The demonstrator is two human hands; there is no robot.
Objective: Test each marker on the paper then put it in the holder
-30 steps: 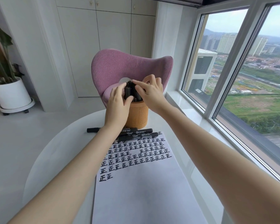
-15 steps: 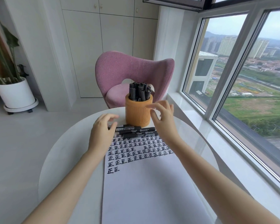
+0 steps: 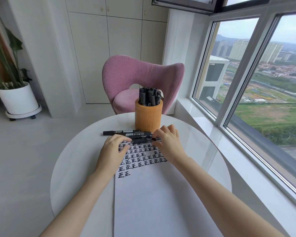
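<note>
2 arms in view, both bare. Left forearm (image 3: pixel 79 199) is uncovered skin from the bottom frame edge to the wrist, and right forearm (image 3: pixel 220 190) is the same. Left hand (image 3: pixel 112 151) and right hand (image 3: pixel 169 142) are bare, with slim fingers. Nail detail is too small to tell. Upper arms, shoulders and clothing lie outside the frame.

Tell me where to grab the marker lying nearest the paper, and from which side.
Likely best to pinch the nearest marker at mid-barrel, coming from above and the near side. It lies flat and crosswise at the top edge of the paper, and a second marker seems tight against its far side.
</note>
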